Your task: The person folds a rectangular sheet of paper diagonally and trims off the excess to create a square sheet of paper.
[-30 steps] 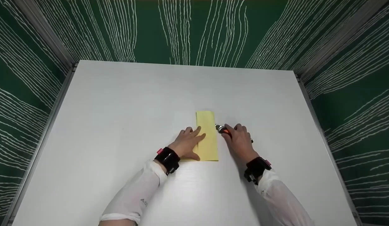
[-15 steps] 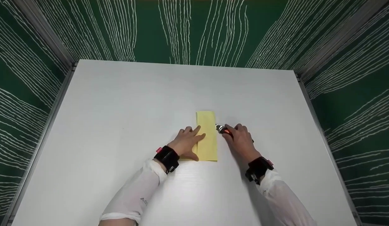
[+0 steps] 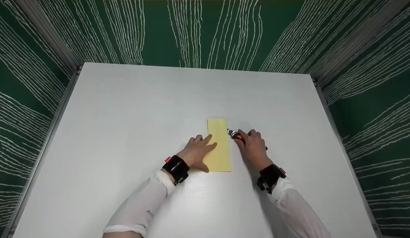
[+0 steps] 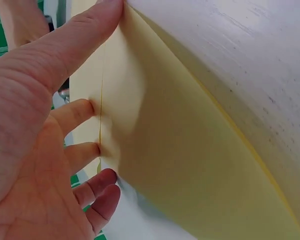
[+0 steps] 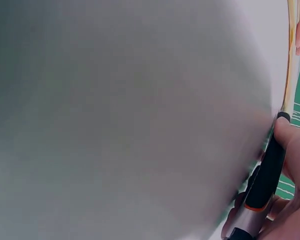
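Observation:
A folded sheet of yellow paper point(image 3: 219, 148) lies on the white table. My left hand point(image 3: 196, 152) rests on its left part with fingers spread, thumb near the bottom edge. In the left wrist view, the thumb point(image 4: 65, 47) and fingertips touch the yellow paper point(image 4: 165, 135), and a gap shows between layers at its lower edge. My right hand point(image 3: 254, 148) grips a utility knife point(image 3: 236, 135) with a black and orange handle. Its metal tip is at the paper's right edge. In the right wrist view, the dark knife handle point(image 5: 267, 175) lies along my fingers.
The white table point(image 3: 142, 105) surrounds the paper on every side. Green panels with white wavy lines point(image 3: 158, 33) stand behind and at both sides. Grey metal rails point(image 3: 46, 142) run along the table's side edges.
The paper has shifted slightly toward me, and my left hand has moved a little with it. The knife tip sits slightly farther up along the right edge.

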Demonstrator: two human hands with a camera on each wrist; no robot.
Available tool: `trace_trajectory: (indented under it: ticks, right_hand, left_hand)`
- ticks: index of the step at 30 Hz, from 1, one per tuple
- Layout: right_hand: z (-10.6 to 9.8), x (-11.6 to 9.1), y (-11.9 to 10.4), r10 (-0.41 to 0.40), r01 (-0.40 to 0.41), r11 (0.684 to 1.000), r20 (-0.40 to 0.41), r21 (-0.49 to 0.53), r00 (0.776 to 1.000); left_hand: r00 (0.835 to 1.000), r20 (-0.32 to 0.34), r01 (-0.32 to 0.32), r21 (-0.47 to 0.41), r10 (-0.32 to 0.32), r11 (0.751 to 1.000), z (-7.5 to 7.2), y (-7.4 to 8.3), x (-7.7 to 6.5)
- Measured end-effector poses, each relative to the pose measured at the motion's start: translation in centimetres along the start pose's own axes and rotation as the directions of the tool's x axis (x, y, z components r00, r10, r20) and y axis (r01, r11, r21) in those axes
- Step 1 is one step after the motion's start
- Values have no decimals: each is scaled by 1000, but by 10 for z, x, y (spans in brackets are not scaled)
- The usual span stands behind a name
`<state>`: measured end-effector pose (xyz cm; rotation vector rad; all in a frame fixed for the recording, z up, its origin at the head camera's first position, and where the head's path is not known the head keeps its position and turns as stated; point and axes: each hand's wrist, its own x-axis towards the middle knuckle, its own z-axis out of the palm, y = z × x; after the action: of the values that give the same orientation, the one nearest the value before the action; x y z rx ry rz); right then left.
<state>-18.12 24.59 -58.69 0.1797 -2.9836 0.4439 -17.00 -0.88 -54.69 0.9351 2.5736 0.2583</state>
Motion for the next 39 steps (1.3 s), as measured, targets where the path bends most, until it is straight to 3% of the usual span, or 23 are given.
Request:
trace_trajectory:
  ticks: [3,5,10,24,33,39]
  right_hand:
    - [3,0,2,-14,14,1000,-13,9,1000]
    - [3,0,3,-14,14,1000,-6,19,1000]
    - [2,1,2,-16,16,999,12,36,1000]
    - [0,2,0,-11,10,999,18,41,1000]
    - [2,6,-1,23,-23,1000,6,5,1000]
    - [0,10,6,73,-73,997,14,31,997]
  left_hand:
    - [1000,-7,27,-39,-27,999,0,1,2]
    - [997,-63,34,-56,-37,998,3,2,7]
    - [980,-196,-21,-35,13,999,19,0,22]
    - [993,-88,-70,32,73,997,18,0,17]
    - [988,-107,-99,87,108,991,21,2,11]
    - [987,-87,-130,82,137,988,20,4,8]
